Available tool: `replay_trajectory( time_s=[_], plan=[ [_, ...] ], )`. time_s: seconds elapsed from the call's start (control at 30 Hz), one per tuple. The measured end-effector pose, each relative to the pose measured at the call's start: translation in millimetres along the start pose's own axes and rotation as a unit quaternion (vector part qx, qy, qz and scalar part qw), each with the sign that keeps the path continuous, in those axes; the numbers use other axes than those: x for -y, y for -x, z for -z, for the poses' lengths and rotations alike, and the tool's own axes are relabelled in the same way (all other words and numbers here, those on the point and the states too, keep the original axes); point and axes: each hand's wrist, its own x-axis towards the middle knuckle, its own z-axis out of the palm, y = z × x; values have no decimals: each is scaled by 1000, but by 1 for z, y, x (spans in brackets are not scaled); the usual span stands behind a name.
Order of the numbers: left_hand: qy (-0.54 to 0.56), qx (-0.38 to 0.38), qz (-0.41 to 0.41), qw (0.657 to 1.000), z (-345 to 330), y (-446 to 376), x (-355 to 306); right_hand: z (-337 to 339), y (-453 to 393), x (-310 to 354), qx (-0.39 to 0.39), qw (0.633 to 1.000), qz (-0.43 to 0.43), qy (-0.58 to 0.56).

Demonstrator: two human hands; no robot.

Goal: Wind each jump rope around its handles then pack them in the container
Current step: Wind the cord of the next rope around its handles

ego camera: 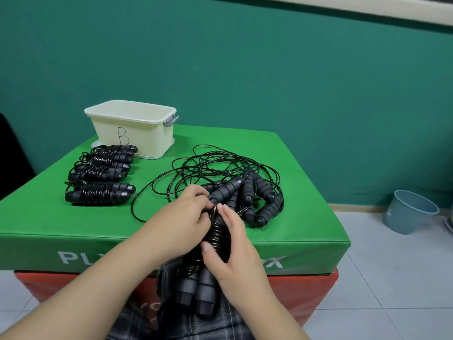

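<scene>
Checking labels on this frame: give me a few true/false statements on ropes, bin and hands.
1. Both hands hold a rope bundle. True: left hand and right hand grip it.
2. The bin is marked A. False: it reads B.
3. Wound ropes lie inside the bin. False: they lie on the green mat, in front of the bin.
4. Loose ropes lie tangled on the mat. True.
5. A bucket stands on the mat. False: it stands on the floor.
</scene>
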Motion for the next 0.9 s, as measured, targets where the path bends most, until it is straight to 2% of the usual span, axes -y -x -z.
replay_trajectory(
  time_s=[0.27,0.33,0.47,0.57,0.63,0.7,0.8,0.9],
  plan=[
    [-47,176,8,983,39,-11,2,-6,-1,2,23,999,17,-24],
    [-24,196,20,980,46,-11,4,-8,0,2,24,998,5,-54],
    [107,140,30,984,57,-6,7,-6,-2,3,4,990,-54,-133],
    [243,77,17,967,54,-6,4,1,-8,10,-17,983,-58,-171],
    [295,41,7,955,51,-8,3,7,-12,17,-26,978,-42,-201],
    [277,19,3,961,47,-8,3,12,-14,19,-39,976,-14,-213],
    [140,7,-6,990,39,-5,2,11,-16,17,-50,977,12,-205],
    [18,1,-24,1000,33,-3,1,7,-15,15,-53,979,23,-196]
  ],
)
